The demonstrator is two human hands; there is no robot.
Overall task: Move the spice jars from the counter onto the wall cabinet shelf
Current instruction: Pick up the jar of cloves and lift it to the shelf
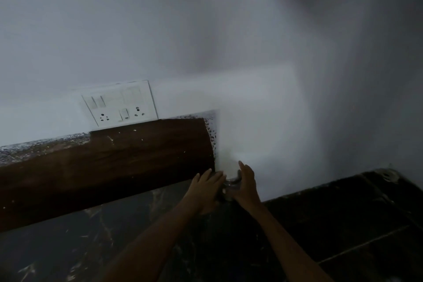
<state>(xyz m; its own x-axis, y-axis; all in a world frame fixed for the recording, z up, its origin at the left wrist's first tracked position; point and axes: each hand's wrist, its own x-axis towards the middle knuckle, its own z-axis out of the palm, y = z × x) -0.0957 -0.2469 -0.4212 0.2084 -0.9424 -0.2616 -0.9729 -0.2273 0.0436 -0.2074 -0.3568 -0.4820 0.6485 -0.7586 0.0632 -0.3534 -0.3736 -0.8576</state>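
Note:
A small metal-looking spice jar [229, 186] stands on the dark counter [128, 231] in the corner against the white wall. My left hand [207, 186] presses on its left side and my right hand [246, 184] on its right side, so both hands cup it. Most of the jar is hidden between the palms and the picture is dim and blurred. No wall cabinet shelf shows in this view.
A brown wooden board [103, 162] leans along the wall left of the jar. Above it sits a white switch and socket plate [120, 103]. A small round metal thing [388, 175] lies at the far right of the dark surface.

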